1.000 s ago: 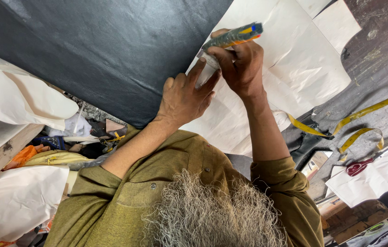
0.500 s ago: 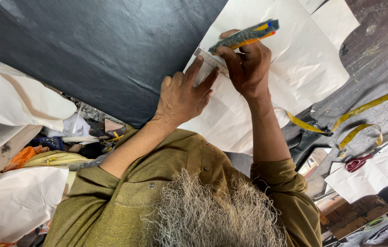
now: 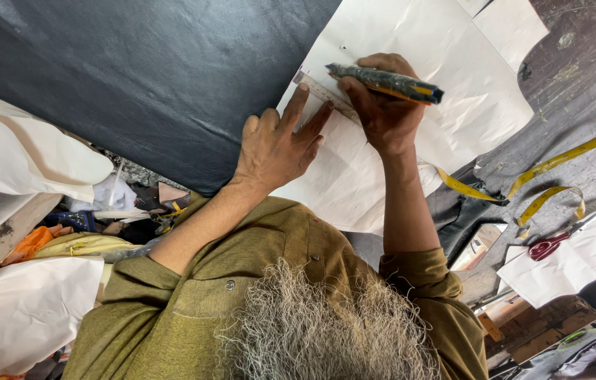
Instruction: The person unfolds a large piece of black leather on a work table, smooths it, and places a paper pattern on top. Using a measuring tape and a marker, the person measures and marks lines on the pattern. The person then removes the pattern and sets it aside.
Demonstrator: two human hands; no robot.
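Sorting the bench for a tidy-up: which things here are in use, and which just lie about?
In use: left hand pressing the ruler; right hand gripping the cutter; white paper; black sheet.

Lying about: yellow tape measure; red-handled scissors.

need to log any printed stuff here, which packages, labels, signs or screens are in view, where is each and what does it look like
No package, sign or screen is plain to see.
Wrapped tool: gripped in the right hand over the white paper; long, dark printed covering with yellow and blue at one end.
Ruler: under the left hand fingertips; thin, pale strip with fine marks.
Tape measure: right, on the dark table; yellow, curled.
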